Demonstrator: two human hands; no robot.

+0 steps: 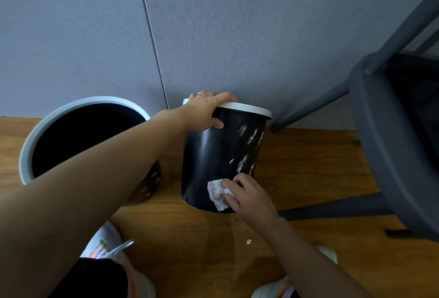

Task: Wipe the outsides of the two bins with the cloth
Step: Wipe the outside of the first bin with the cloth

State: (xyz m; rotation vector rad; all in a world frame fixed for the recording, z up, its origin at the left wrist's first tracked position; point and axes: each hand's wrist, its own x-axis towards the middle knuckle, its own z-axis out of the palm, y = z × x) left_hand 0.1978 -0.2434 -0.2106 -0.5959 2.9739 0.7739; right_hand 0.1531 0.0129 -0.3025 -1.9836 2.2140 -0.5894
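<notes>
A black bin (213, 160) with a white rim stands on the wooden floor (308, 167) close to the grey wall (237, 24), tipped slightly toward the camera, with pale smears down its right side. The left hand (206, 110) grips the rim at the top, fingers curled over the edge and thumb against the black side; a ring shows on one finger. The right hand (244, 193) holds a bunched whitish cloth (218, 194), fingers curled round it, and presses it against the bin's lower wall near the base. The two hands are apart, one at the top of the bin and one near the bottom. To the left, just beside it, stands a second bin (31, 150), larger in the view, with a pale rim and a dark inside, partly crossed by the left forearm. A dark grey chair (384, 131) stands to the right. White shoes (104, 243) show at the bottom edge.
</notes>
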